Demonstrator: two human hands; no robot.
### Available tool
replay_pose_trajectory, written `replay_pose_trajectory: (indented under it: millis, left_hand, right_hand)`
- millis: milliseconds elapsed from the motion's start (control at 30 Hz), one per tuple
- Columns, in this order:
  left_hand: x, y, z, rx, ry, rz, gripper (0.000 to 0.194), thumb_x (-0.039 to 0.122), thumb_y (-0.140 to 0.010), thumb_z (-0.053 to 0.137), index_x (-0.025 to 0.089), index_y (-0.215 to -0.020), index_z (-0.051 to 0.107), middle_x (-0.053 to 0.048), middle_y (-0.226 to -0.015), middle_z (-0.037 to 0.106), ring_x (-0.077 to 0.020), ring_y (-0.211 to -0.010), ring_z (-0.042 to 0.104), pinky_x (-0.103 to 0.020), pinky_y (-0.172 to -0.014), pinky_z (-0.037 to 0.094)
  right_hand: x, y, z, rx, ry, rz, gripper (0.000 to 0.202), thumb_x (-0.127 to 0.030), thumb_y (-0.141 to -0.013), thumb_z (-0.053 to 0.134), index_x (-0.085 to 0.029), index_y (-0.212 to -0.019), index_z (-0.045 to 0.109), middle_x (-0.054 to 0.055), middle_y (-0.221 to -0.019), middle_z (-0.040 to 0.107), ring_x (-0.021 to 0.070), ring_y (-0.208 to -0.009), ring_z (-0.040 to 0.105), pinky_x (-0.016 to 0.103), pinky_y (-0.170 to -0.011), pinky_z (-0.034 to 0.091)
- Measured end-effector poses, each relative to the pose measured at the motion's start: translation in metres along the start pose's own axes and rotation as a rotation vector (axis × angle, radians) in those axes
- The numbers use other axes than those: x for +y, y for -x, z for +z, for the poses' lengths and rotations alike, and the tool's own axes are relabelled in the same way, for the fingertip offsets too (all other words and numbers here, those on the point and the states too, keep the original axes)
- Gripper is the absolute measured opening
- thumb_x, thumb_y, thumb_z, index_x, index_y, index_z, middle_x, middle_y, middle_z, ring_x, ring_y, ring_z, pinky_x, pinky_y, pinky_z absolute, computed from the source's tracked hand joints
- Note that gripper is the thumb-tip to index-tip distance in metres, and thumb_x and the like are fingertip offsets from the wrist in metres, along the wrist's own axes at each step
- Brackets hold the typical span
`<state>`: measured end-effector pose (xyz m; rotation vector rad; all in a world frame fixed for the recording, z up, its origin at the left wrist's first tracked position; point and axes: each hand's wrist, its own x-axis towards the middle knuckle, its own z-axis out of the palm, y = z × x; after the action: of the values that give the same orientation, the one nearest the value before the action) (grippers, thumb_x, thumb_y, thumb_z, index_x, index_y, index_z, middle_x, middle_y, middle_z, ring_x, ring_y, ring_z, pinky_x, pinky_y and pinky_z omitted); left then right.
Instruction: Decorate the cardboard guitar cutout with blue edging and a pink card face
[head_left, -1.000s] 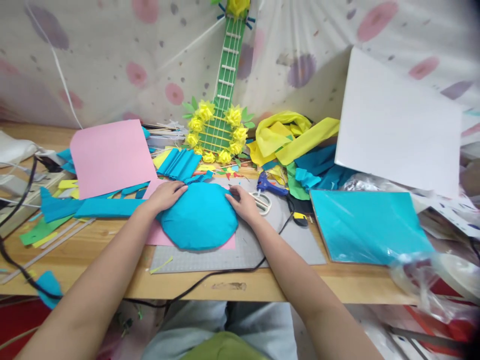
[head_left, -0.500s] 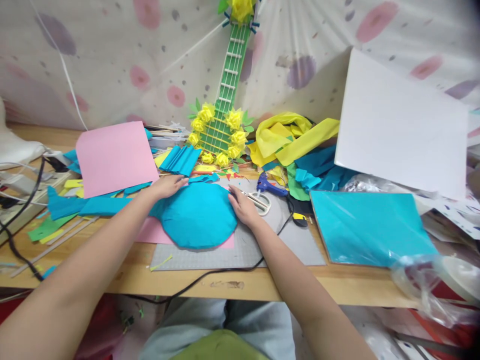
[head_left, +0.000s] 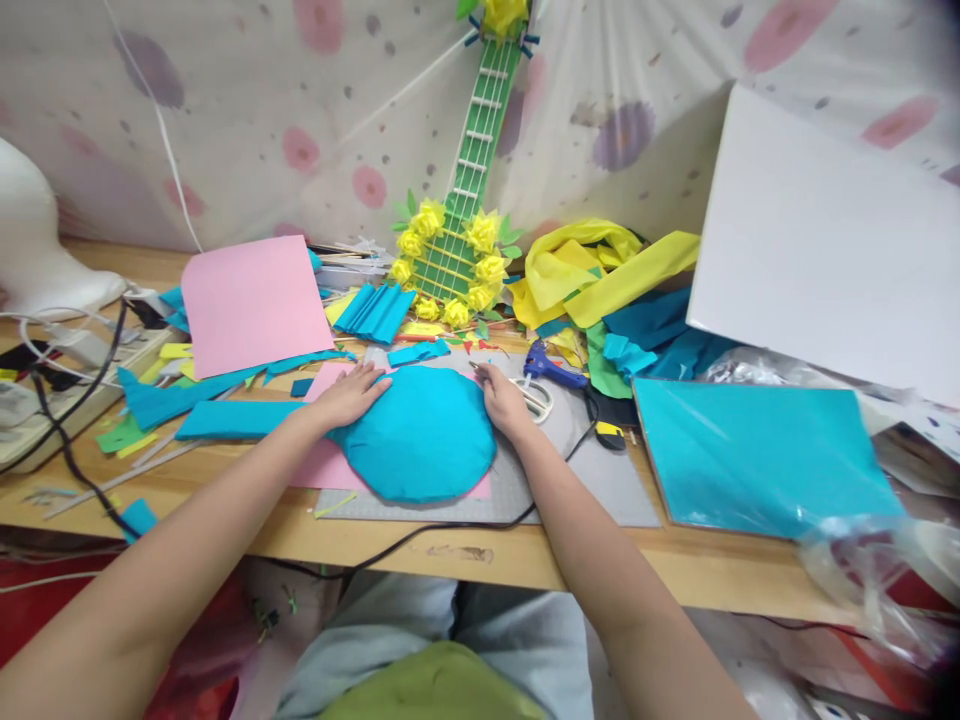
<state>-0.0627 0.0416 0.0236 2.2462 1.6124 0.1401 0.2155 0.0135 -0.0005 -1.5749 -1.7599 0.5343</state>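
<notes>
A round blue paper-covered shape [head_left: 420, 440] lies flat, with a long blue neck [head_left: 236, 420] reaching left from it. Under it are a pink sheet [head_left: 319, 465] and a grey cutting mat [head_left: 600, 490]. My left hand [head_left: 351, 395] rests flat at the shape's upper left edge, fingers extended. At the right edge my right hand [head_left: 504, 400] has its fingers closed, a small thin dark tip showing beyond them; what it belongs to is unclear. Scissors [head_left: 541, 400] lie beside that hand, their blades hidden.
A green toy guitar with yellow paper flowers [head_left: 450, 262] leans at the back. Around are a blue glue gun [head_left: 551, 368], yellow paper [head_left: 577, 270], a pink sheet [head_left: 255, 305], a blue board [head_left: 757, 450], a white board [head_left: 817, 240] and a power strip [head_left: 97, 390]. A black cable crosses the front.
The view has shifted slightly. My left hand lies flatter over the shape's upper left edge. My right fingers have curled closed, and the blue neck now shows apart from the blue scrap behind it.
</notes>
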Motion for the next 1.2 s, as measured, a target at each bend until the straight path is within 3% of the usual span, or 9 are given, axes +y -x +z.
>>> replay_pose_trajectory:
  millis: [167, 300, 433, 633, 800, 1200]
  left_hand:
    - [0.008, 0.009, 0.002, 0.081, 0.026, -0.003, 0.065, 0.057, -0.085, 0.022, 0.017, -0.131, 0.043, -0.012, -0.144, 0.031, -0.0268, -0.135, 0.021, -0.048, -0.107, 0.018]
    - [0.008, 0.015, -0.012, 0.225, 0.064, 0.020, 0.063, 0.053, -0.086, 0.022, 0.012, -0.128, 0.046, -0.013, -0.138, 0.042, -0.0253, -0.128, 0.036, -0.040, -0.106, 0.026]
    - [0.002, 0.020, -0.029, 0.113, 0.057, 0.027, 0.063, 0.055, -0.085, 0.023, 0.015, -0.127, 0.048, -0.008, -0.135, 0.046, -0.0242, -0.125, 0.040, -0.036, -0.105, 0.028]
    - [-0.008, 0.021, -0.038, -0.078, -0.051, 0.058, 0.070, 0.058, -0.083, 0.020, 0.018, -0.137, 0.036, -0.006, -0.143, 0.035, -0.0228, -0.132, 0.030, -0.034, -0.108, 0.020]
    - [-0.005, 0.018, -0.044, -0.087, -0.095, 0.079, 0.071, 0.059, -0.083, 0.015, 0.018, -0.136, 0.038, -0.005, -0.142, 0.036, -0.0219, -0.132, 0.029, -0.033, -0.108, 0.019]
    - [-0.009, 0.021, -0.043, -0.158, -0.064, 0.103, 0.079, 0.070, -0.076, 0.028, 0.021, -0.138, 0.035, -0.007, -0.144, 0.034, -0.0264, -0.130, 0.033, -0.036, -0.105, 0.024]
  right_hand:
    - [0.009, 0.003, 0.001, -0.012, -0.174, -0.047, 0.039, -0.014, -0.084, 0.031, -0.018, -0.119, 0.047, 0.009, -0.111, 0.063, 0.0156, -0.104, 0.059, 0.036, -0.095, 0.042]
    - [0.014, 0.008, -0.006, -0.072, -0.308, -0.121, 0.041, -0.017, -0.085, 0.033, -0.022, -0.124, 0.044, 0.006, -0.114, 0.060, 0.0139, -0.107, 0.057, 0.037, -0.096, 0.041]
    - [0.013, 0.014, -0.017, -0.172, -0.305, -0.157, 0.045, -0.031, -0.085, 0.046, -0.027, -0.129, 0.040, 0.006, -0.117, 0.058, 0.0177, -0.110, 0.054, 0.040, -0.098, 0.040]
    - [-0.005, 0.022, -0.024, -0.307, -0.177, -0.244, 0.088, -0.053, -0.063, 0.069, -0.027, -0.138, 0.031, 0.008, -0.140, 0.038, 0.0275, -0.128, 0.035, 0.045, -0.106, 0.028]
    - [-0.016, 0.024, -0.019, -0.294, -0.099, -0.240, 0.086, -0.058, -0.065, 0.065, -0.025, -0.138, 0.033, 0.009, -0.141, 0.037, 0.0278, -0.130, 0.033, 0.045, -0.108, 0.026]
    - [-0.011, 0.024, -0.015, -0.258, -0.098, -0.260, 0.081, -0.057, -0.067, 0.063, -0.026, -0.136, 0.036, 0.008, -0.139, 0.040, 0.0272, -0.127, 0.037, 0.044, -0.106, 0.028]
